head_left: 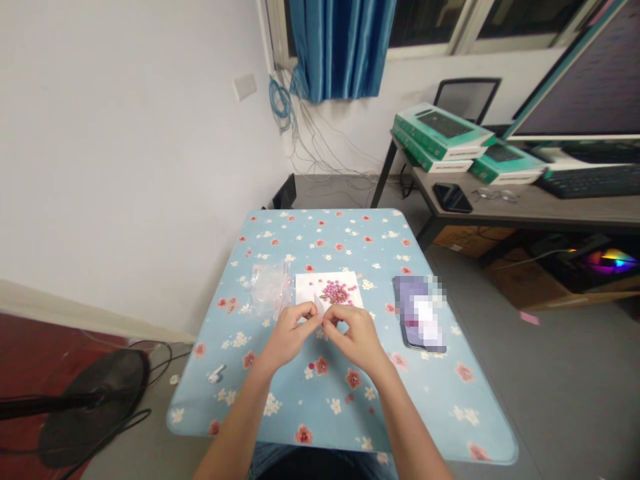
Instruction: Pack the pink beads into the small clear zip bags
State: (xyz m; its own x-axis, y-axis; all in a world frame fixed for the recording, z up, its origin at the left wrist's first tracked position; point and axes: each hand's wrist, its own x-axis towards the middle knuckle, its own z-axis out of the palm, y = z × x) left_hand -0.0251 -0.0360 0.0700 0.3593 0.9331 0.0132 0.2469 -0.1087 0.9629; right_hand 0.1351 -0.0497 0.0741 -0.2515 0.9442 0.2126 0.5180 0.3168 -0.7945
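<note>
Head view: pinching thin whitish unclear piece point(319, 305) between left hand point(291, 331) and right hand point(356, 332); could scatter round pink beads point(334, 291) off white square sheet point(301, 294) by brushing it.

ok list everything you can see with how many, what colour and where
table: one, blue floral, centre
sheet: one, white, on table
beads: many, pink, on sheet
plastic bag: one, clear, left of sheet
earbud: one, white, table's left
table phone: one, purplish, partly blurred, table's right
desk: one, greyish brown, right
desk phone: one, black, on desk
boxes: three visible, green and white, on desk
keyboard: one, black, on desk
monitor: one, greyish screen, far right
curtain: one, blue, back
cables: several, blue and pale, by back wall
stand base: one, black, floor left
left hand, right hand: two, bare, fingertips pinched near sheet
</note>
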